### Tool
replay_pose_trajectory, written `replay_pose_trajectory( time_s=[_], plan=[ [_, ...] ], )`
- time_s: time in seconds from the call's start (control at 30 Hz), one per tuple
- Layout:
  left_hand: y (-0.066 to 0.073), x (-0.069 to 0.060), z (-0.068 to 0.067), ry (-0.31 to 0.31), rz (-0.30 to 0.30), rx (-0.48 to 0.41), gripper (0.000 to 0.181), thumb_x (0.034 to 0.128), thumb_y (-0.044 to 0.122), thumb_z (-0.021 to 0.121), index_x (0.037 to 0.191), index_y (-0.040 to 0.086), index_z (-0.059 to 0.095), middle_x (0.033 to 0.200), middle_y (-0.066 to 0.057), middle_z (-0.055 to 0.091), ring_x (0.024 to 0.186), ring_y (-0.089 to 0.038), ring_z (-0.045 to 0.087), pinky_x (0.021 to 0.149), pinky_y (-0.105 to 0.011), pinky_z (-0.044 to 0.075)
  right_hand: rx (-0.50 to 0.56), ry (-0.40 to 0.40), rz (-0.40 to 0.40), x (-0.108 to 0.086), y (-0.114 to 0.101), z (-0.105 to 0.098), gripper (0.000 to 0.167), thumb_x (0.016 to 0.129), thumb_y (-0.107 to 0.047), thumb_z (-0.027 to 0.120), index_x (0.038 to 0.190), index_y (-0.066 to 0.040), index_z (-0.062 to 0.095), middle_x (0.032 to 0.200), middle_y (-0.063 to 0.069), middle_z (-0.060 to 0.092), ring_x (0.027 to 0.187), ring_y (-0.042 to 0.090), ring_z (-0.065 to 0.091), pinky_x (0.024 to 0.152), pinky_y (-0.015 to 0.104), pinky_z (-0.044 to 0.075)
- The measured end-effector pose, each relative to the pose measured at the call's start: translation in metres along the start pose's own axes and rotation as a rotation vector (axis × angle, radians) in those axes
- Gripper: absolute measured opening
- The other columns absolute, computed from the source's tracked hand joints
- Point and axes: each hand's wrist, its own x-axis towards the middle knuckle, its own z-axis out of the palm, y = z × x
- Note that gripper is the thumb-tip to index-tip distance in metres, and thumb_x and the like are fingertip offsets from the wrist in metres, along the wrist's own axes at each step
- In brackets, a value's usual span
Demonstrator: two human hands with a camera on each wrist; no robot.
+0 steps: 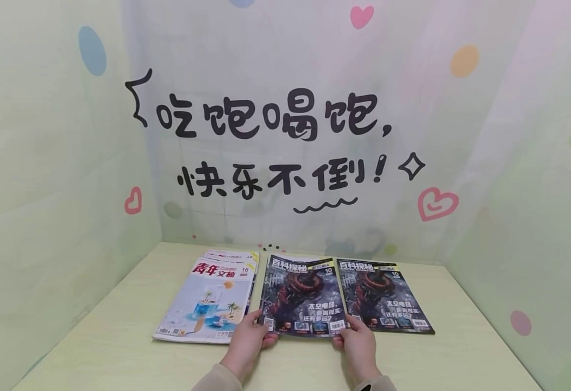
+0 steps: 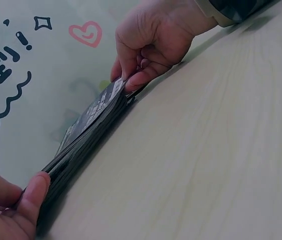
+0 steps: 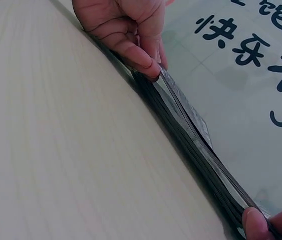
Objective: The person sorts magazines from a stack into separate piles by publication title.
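Observation:
A dark science magazine (image 1: pixel 302 296) lies face up in the middle, on top of a stack whose dark page edges (image 3: pixel 191 155) show in the right wrist view. At its near left corner my left hand (image 1: pixel 250 341) pinches the edge between thumb and fingers. My right hand (image 1: pixel 358 345) grips the near right corner the same way. Both hands also show in the left wrist view, the left hand (image 2: pixel 18 205) low and the right hand (image 2: pixel 156 42) high. Along the near edge, a narrow gap parts the upper layer from those below. How many magazines are gripped, I cannot tell.
To the left lies a pile of light-coloured magazines (image 1: pixel 204 304), slightly fanned at the back. Another dark magazine (image 1: pixel 388 298) with the same cover lies to the right, close beside the middle one. A printed backdrop (image 1: pixel 285 228) encloses the pale wooden table (image 1: pixel 119 326) behind and on both sides.

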Motion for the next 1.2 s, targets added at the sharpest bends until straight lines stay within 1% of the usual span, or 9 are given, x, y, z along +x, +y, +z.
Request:
replay_pose_trajectory(
  time_s=[0.1,0.23,0.3,0.47,0.63,0.83,0.93,1.07,1.2],
  plan=[
    [0.000,-0.001,0.003,-0.004,0.009,-0.025,0.055,0.0925,-0.008,0.045,0.142,-0.017,0.024,0.118,-0.037,0.050,0.070,-0.016,0.066,0.067,-0.029,0.058,-0.008,0.013,-0.012,0.000,0.000,-0.001,0.046,0.081,0.016,0.046,0.127,0.022,0.045,0.082,0.018,0.061,0.049,0.010,0.056,0.047,0.022,0.051],
    [-0.001,-0.002,0.008,-0.024,0.024,-0.052,0.056,0.0927,-0.008,0.045,0.142,-0.018,0.022,0.112,-0.036,0.052,0.070,-0.016,0.065,0.067,-0.029,0.058,-0.026,0.044,-0.016,0.001,-0.002,-0.006,0.047,0.081,0.016,0.046,0.128,0.021,0.046,0.082,0.019,0.061,0.049,0.010,0.055,0.046,0.021,0.051],
    [0.000,-0.002,0.013,-0.030,0.032,-0.063,0.056,0.0926,-0.008,0.045,0.142,-0.018,0.022,0.111,-0.035,0.053,0.069,-0.016,0.065,0.067,-0.029,0.058,-0.036,0.059,-0.016,0.003,-0.004,-0.010,0.047,0.081,0.016,0.046,0.128,0.021,0.045,0.085,0.025,0.061,0.048,0.009,0.055,0.046,0.020,0.050],
    [0.000,-0.003,0.029,-0.036,0.029,-0.074,0.057,0.0921,-0.007,0.047,0.143,-0.015,0.023,0.107,-0.031,0.056,0.069,-0.016,0.064,0.066,-0.030,0.058,-0.036,0.068,0.002,0.009,-0.008,-0.025,0.047,0.082,0.015,0.045,0.129,0.021,0.044,0.110,0.039,0.054,0.050,0.009,0.056,0.046,0.020,0.049],
    [-0.001,-0.001,0.049,-0.073,0.034,-0.080,0.058,0.0916,-0.006,0.049,0.143,-0.016,0.023,0.093,-0.023,0.059,0.069,-0.016,0.064,0.066,-0.030,0.058,-0.010,0.070,0.025,0.014,-0.014,-0.045,0.049,0.083,0.016,0.045,0.132,0.020,0.042,0.101,0.032,0.058,0.053,0.009,0.054,0.048,0.021,0.050],
    [0.003,-0.004,0.075,-0.099,0.047,-0.106,0.059,0.0888,-0.010,0.049,0.142,-0.016,0.025,0.086,-0.019,0.058,0.067,-0.016,0.063,0.064,-0.030,0.058,-0.043,0.077,0.046,0.023,-0.017,-0.072,0.050,0.085,0.014,0.046,0.135,0.018,0.039,0.096,0.026,0.059,0.053,0.008,0.054,0.049,0.021,0.051],
    [0.004,-0.005,0.089,-0.101,0.051,-0.108,0.057,0.0880,-0.010,0.050,0.141,-0.017,0.028,0.088,-0.019,0.059,0.065,-0.015,0.063,0.062,-0.029,0.057,-0.042,0.082,0.047,0.028,-0.017,-0.086,0.051,0.085,0.014,0.046,0.135,0.018,0.039,0.086,0.017,0.061,0.053,0.008,0.054,0.049,0.021,0.052],
    [0.005,-0.004,0.106,-0.122,0.055,-0.101,0.056,0.0867,-0.011,0.049,0.139,-0.018,0.030,0.094,-0.021,0.060,0.065,-0.015,0.062,0.062,-0.030,0.058,-0.022,0.097,0.052,0.034,-0.017,-0.102,0.051,0.085,0.015,0.046,0.135,0.017,0.039,0.085,0.014,0.060,0.054,0.007,0.053,0.049,0.022,0.052],
    [0.007,-0.003,0.121,-0.157,0.053,-0.066,0.056,0.0867,-0.011,0.050,0.139,-0.019,0.031,0.091,-0.019,0.062,0.063,-0.014,0.062,0.062,-0.031,0.058,-0.001,0.115,0.050,0.037,-0.018,-0.117,0.051,0.086,0.015,0.046,0.136,0.017,0.038,0.093,0.020,0.058,0.056,0.007,0.053,0.050,0.021,0.052]
  ],
)
